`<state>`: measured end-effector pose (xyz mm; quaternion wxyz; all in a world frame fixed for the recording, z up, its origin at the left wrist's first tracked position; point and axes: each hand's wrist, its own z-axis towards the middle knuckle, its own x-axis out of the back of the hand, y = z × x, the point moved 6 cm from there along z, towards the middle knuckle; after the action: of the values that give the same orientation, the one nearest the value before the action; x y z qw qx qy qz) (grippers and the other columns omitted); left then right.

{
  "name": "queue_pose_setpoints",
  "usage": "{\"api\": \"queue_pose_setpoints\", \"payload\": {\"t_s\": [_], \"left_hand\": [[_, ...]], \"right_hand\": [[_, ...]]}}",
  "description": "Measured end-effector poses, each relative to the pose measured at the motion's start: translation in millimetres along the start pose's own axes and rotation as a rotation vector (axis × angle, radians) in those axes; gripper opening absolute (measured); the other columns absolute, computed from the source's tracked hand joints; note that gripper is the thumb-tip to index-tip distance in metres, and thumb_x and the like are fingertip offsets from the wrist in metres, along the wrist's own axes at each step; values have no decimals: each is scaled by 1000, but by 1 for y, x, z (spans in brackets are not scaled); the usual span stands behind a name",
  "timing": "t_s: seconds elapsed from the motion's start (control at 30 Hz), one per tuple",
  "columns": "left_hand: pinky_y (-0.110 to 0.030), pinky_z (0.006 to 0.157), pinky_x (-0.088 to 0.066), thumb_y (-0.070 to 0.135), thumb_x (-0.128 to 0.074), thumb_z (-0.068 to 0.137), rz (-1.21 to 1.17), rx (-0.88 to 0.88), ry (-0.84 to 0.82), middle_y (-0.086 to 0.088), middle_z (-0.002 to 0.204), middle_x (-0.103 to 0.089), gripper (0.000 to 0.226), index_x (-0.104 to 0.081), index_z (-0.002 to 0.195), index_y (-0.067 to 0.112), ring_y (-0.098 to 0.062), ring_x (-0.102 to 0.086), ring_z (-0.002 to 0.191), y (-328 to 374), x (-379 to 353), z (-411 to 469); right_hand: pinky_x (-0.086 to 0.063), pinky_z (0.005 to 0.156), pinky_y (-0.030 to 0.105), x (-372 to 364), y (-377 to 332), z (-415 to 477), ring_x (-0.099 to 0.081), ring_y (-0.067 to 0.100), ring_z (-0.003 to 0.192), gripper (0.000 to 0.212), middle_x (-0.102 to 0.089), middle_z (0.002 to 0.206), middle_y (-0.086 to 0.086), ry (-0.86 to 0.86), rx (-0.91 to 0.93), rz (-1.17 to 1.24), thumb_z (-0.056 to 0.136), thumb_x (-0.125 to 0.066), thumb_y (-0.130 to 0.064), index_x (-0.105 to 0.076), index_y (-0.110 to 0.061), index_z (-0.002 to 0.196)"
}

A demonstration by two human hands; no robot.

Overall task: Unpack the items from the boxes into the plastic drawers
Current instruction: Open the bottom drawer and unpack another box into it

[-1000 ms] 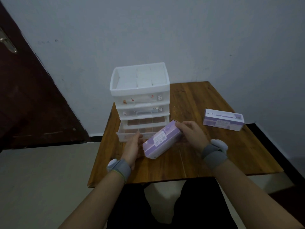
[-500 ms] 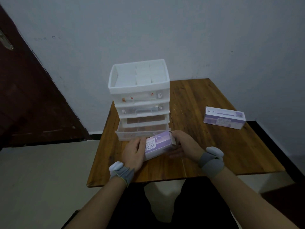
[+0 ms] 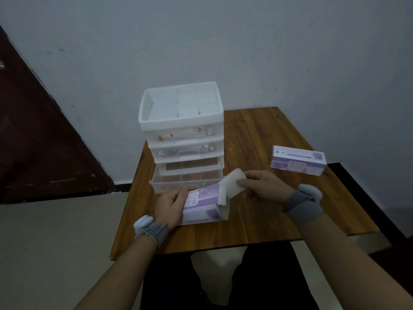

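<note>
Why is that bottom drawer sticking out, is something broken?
Nothing looks broken. The bottom drawer is just pulled out of the drawer unit, ready for filling. The right hand is lifting the end flap of the purple box, steadied by the left hand. Nothing spilled.

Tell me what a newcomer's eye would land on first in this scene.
First, the two hands at the table's near edge: the left hand steadies a purple box lying on the wooden table, while the right hand lifts its white end flap open. Just behind stands a white plastic drawer unit with its bottom drawer pulled out. A second purple box lies apart to the right.
</note>
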<state>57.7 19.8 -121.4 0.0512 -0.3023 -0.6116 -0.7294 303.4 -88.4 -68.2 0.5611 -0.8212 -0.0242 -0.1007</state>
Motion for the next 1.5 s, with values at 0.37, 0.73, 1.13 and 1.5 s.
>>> {"api": "queue_pose_setpoints", "payload": {"t_s": [0.37, 0.73, 1.13, 1.5], "left_hand": [[-17, 70, -52, 38, -40, 97, -195, -164, 147, 16, 96, -69, 27, -66, 101, 30, -6, -64, 94, 33, 36, -19], [-15, 67, -52, 10, -64, 90, -348, -219, 136, 12, 77, -69, 10, -67, 99, 14, 0, -64, 76, 84, 47, -1], [-17, 62, -52, 15, -63, 93, -244, -260, 92, 14, 77, -68, 10, -69, 98, 21, -3, -64, 75, 87, 53, 4], [-33, 87, -56, 47, -76, 73, -312, -146, -144, 10, 115, -68, 47, -64, 117, 40, -11, -62, 110, 73, 44, -8]], "right_hand": [[-60, 64, 26, -51, -10, 11, -73, 22, 77, 23, -74, 101, 18, -88, -73, 612, 94, -58, -14, -62, -3, 114], [-59, 60, 24, -60, -18, 11, -74, 22, 78, 28, -74, 101, 17, -91, -79, 667, 95, -56, -15, -55, -3, 120], [-58, 60, 22, -66, -18, 13, -72, 19, 73, 25, -73, 99, 21, -87, -61, 676, 94, -57, -12, -58, -1, 117], [-58, 59, 23, -66, -15, 11, -72, 18, 72, 25, -75, 91, 16, -74, -68, 674, 94, -58, -12, -58, -3, 117]]}}
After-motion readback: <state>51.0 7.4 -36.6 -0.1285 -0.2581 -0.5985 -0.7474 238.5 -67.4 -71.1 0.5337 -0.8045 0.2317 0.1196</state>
